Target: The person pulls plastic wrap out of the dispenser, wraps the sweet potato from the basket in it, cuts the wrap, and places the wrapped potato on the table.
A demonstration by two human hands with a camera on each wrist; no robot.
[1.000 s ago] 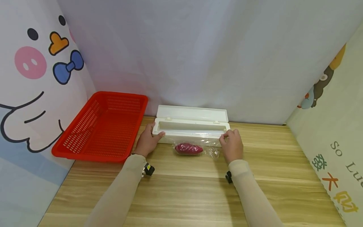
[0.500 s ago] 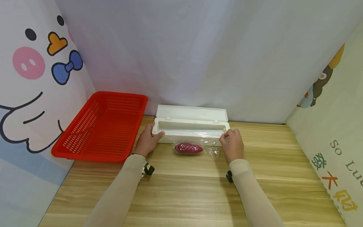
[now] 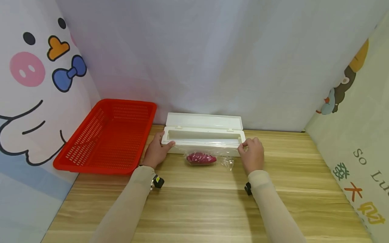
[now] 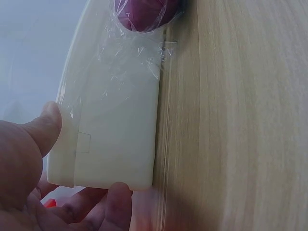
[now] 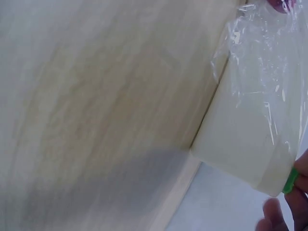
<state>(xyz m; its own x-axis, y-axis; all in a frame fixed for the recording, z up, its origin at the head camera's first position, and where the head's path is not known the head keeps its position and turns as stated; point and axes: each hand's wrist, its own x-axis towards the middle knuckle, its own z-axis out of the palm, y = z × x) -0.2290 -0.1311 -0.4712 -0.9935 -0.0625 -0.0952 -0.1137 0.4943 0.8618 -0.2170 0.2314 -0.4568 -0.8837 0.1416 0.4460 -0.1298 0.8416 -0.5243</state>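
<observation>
A white cling film dispenser box (image 3: 200,149) lies with its long lid (image 3: 204,120) swung back, a roll of film (image 3: 209,141) inside. My left hand (image 3: 156,151) grips its left end, thumb on the top front edge and fingers round the end. At the right front corner my right hand (image 3: 253,155) pinches a small green tab (image 5: 290,181), seen in the right wrist view. Clear film (image 3: 227,162) hangs down the box front. Wrapped in it, a purple-red elongated thing like a sweet potato (image 3: 201,158) lies on the table against the box.
A red slotted plastic basket (image 3: 143,145) stands at the left, close to my left hand. The wood-grain table (image 3: 194,209) runs back to a pale cloth wall (image 3: 206,67). Printed cartoon panels (image 3: 33,101) close off both sides.
My right hand has shifted slightly right along the box end. The left hand keeps its grip on the box. The view has turned a little, so everything sits slightly further left.
</observation>
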